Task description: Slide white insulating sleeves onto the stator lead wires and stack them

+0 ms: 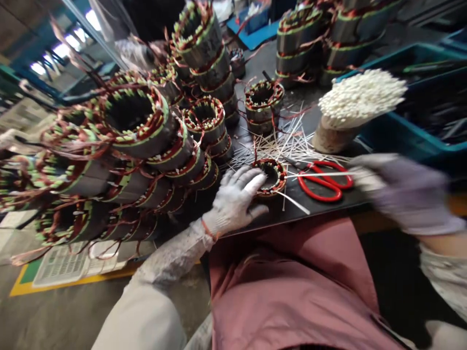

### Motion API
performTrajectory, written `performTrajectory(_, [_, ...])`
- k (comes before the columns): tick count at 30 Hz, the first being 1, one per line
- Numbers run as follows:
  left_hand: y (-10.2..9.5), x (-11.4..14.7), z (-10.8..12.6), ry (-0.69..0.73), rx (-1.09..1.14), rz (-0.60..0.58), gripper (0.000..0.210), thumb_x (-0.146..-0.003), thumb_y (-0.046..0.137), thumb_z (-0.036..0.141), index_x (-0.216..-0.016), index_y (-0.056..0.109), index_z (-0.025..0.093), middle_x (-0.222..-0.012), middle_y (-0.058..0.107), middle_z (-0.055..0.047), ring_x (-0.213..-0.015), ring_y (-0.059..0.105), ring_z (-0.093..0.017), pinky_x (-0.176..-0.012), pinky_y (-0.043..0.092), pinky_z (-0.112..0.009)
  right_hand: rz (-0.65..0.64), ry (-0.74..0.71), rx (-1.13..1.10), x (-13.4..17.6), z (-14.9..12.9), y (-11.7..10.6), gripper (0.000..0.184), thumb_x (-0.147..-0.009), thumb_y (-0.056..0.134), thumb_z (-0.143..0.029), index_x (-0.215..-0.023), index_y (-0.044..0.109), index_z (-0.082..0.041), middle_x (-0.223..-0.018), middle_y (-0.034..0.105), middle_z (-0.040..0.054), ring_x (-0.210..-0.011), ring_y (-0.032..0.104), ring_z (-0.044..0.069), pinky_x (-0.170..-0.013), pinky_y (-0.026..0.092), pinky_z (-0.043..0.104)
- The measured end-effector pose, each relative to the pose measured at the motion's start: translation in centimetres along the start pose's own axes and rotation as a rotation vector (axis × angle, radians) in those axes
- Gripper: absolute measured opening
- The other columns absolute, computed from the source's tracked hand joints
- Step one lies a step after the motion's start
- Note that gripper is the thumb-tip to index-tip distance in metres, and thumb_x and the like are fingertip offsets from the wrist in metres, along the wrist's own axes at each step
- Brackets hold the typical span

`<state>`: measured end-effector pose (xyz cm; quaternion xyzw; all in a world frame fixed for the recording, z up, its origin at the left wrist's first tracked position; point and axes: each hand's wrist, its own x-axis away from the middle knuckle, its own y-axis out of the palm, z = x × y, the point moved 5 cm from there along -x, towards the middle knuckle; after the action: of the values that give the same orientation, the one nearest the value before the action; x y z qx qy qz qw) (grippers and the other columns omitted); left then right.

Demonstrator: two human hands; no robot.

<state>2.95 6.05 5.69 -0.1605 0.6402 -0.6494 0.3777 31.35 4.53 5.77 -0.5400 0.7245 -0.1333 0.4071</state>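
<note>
A small motor stator (280,184) with red and copper windings stands at the table's front edge. My gloved left hand (237,194) holds it from the left, fingers along the rim and thumb at the front. A white lacing cord (321,174) runs taut from the stator to my gloved right hand (404,189), which is closed on it and blurred by motion. Another white cord end (294,201) sticks out at the stator's front. Red-handled scissors (321,194) lie between my hands, partly beneath the taut cord.
Stacked stators (138,121) crowd the left side, and more stators (299,43) stand behind. Loose white cords (280,143) lie scattered beyond the small stator. A thick bundle of white cords (361,97) stands upright before a teal bin (419,133) at right.
</note>
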Motion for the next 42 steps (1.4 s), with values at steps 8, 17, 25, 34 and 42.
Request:
performTrajectory(8, [3.8, -0.2, 0.4, 0.117, -0.185, 0.01, 0.036, -0.094, 0.072, 0.035, -0.127, 0.073, 0.022, -0.127, 0.076, -0.009, -0.116, 0.066, -0.03, -0.095, 0.054, -0.046, -0.597, 0.067, 0.571, -1.6, 2.5, 6.4, 0.035, -0.067, 0.077, -0.016, -0.101, 0.073, -0.01, -0.068, 0.071, 0.0139, -0.044, 0.047, 0.013, -0.052, 0.026, 0.028])
performTrajectory(17, [4.2, 1.4, 0.5, 0.062, -0.154, -0.015, 0.039, -0.097, 0.067, 0.04, -0.132, 0.07, 0.024, -0.128, 0.074, -0.012, -0.104, 0.068, -0.026, -0.082, 0.053, -0.037, -0.32, -0.327, 0.512, 8.1, -1.7, 4.5, 0.046, -0.084, 0.061, -0.038, -0.127, 0.065, -0.021, -0.111, 0.074, 0.017, -0.082, 0.07, 0.03, -0.055, 0.043, 0.033])
performTrajectory(25, [4.1, 1.3, 0.5, 0.085, -0.183, 0.008, 0.04, -0.097, 0.066, 0.044, -0.132, 0.071, 0.023, -0.127, 0.075, -0.011, -0.101, 0.069, -0.027, -0.079, 0.053, -0.038, -0.372, -0.342, 0.56, 5.8, -4.7, 5.6, 0.037, -0.083, 0.062, -0.028, -0.118, 0.07, -0.021, -0.094, 0.071, 0.0159, -0.063, 0.058, 0.021, -0.052, 0.019, 0.029])
performTrajectory(34, [4.4, 1.4, 0.2, 0.102, -0.193, 0.022, 0.039, -0.098, 0.065, 0.044, -0.131, 0.072, 0.024, -0.126, 0.075, -0.01, -0.099, 0.069, -0.026, -0.079, 0.051, -0.037, -0.391, -0.359, 0.604, 5.4, -4.6, 5.4, 0.038, -0.082, 0.063, -0.032, -0.118, 0.072, -0.021, -0.095, 0.071, 0.0168, -0.071, 0.061, 0.027, -0.051, 0.024, 0.032])
performTrajectory(42, [4.1, 1.5, -0.1, 0.184, -0.183, 0.081, 0.038, -0.098, 0.066, 0.042, -0.129, 0.072, 0.021, -0.124, 0.076, -0.011, -0.096, 0.069, -0.024, -0.077, 0.052, -0.036, -0.59, -0.187, 0.704, 5.4, -2.6, 5.7, 0.047, -0.089, 0.05, -0.037, -0.128, 0.071, -0.021, -0.099, 0.078, 0.012, -0.066, 0.067, 0.022, -0.053, 0.033, 0.029])
